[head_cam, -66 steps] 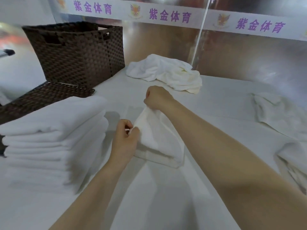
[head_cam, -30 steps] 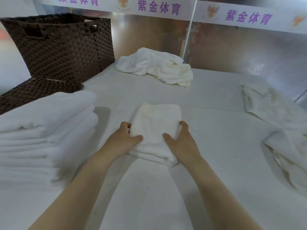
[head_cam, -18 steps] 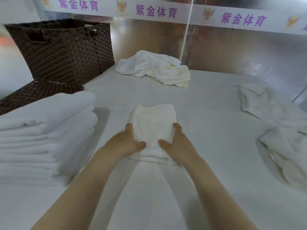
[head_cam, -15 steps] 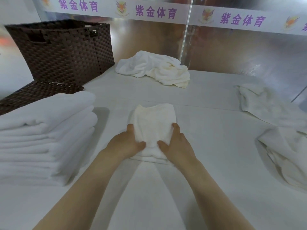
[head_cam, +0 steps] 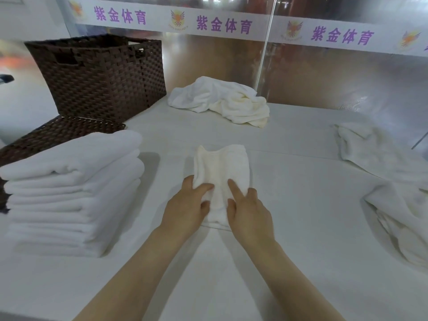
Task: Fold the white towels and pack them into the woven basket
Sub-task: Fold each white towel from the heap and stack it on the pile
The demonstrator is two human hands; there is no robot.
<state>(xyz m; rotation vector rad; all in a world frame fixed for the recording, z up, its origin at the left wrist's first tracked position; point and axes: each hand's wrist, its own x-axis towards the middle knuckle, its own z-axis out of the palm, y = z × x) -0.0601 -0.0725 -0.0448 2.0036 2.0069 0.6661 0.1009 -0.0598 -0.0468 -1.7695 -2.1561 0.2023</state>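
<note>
Both hands slid inward — left hand (head_cam: 185, 206) grips folded towel (head_cam: 222, 172).

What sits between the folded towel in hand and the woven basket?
Head view: only bare white tabletop between the folded towel and the woven basket; the towel stack lies off to the left.

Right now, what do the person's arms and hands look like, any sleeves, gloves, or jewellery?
Both forearms are bare right down to the bottom edge of the picture, with no sleeve in view. The left hand and the right hand wear no gloves. No ring, watch, or bracelet shows on either hand or wrist. The fingernails look short and unpainted. No markings are visible on them.
</note>
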